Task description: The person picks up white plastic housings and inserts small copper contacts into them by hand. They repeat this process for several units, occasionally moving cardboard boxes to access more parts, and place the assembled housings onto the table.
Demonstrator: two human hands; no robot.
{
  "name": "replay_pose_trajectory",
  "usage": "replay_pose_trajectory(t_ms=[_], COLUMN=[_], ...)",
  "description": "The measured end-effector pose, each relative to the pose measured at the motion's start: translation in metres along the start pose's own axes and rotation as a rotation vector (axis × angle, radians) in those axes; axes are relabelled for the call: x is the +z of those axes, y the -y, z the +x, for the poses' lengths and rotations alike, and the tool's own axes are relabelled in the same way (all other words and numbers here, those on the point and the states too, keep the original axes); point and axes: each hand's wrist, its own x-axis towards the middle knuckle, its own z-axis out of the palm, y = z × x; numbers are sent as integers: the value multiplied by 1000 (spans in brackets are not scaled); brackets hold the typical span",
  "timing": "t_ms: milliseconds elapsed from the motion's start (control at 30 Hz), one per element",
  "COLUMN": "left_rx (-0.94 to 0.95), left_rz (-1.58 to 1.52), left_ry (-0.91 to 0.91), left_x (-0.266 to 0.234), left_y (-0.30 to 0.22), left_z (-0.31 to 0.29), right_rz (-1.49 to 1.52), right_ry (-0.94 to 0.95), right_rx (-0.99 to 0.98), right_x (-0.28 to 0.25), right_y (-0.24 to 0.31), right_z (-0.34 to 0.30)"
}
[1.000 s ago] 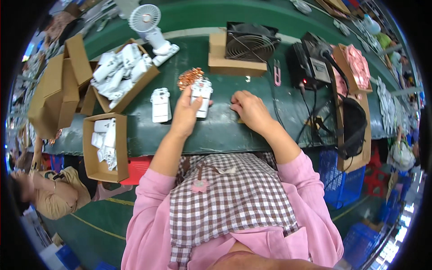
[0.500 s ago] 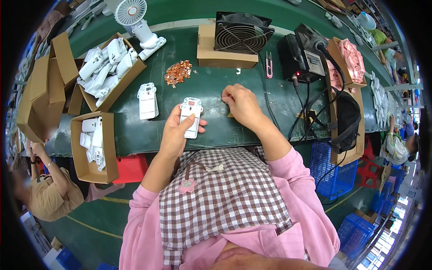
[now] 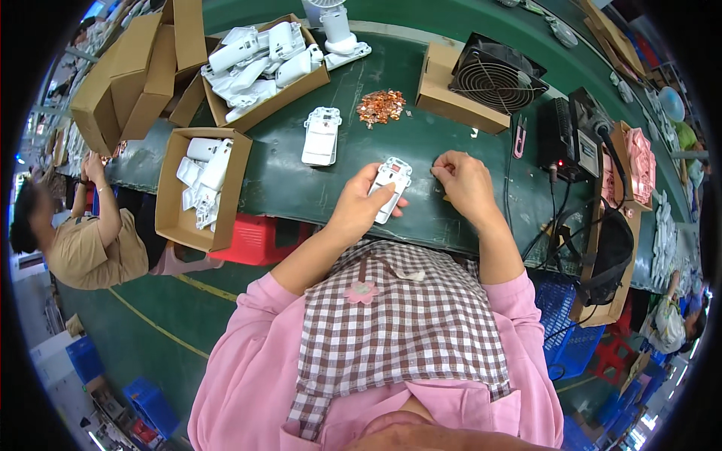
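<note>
My left hand [image 3: 359, 201] grips a white plastic housing [image 3: 386, 197], thumb on its face and fingers behind. A small orange-red patch shows near the housing's upper end. To the right, my right hand [image 3: 468, 184] is low over the green table [image 3: 282, 184], thumb and fingertips pinched together. Whatever sits in that pinch, if anything, is too small to make out. Another white housing [image 3: 322, 137] lies on the table, left of and beyond my left hand. Past both hands is a pile of small copper-coloured pieces [image 3: 381, 107].
Cardboard boxes of white parts [image 3: 242, 129] stand at left, near a white fan [image 3: 336, 30]. A black fan [image 3: 498, 79] rests on a carton. Tweezers [image 3: 520, 137], a black powered unit [image 3: 565, 135], cables and a box of pink parts [image 3: 639, 165] are at right. A person [image 3: 98, 233] sits at far left.
The view has swung left, so the table and its contents appear shifted to the right. Both hands keep nearly the same pose, the left still gripping the housing and the right still pinched.
</note>
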Motion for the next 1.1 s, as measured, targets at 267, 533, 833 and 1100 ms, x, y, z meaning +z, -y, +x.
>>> replay_pose_trajectory(t_ms=[267, 533, 833, 1100], left_rx=[60, 141, 144, 214], left_rz=[61, 208, 262, 323], left_ry=[-101, -66, -84, -135], left_x=[-4, 9, 14, 8], left_y=[-2, -11, -16, -16], left_z=[1, -8, -15, -15], right_rz=[461, 69, 9, 198], right_ry=[69, -208, -206, -160], right_rx=[-52, -579, -556, -185], right_x=[6, 10, 14, 16], right_y=[14, 52, 56, 68], right_z=[-4, -14, -16, -24])
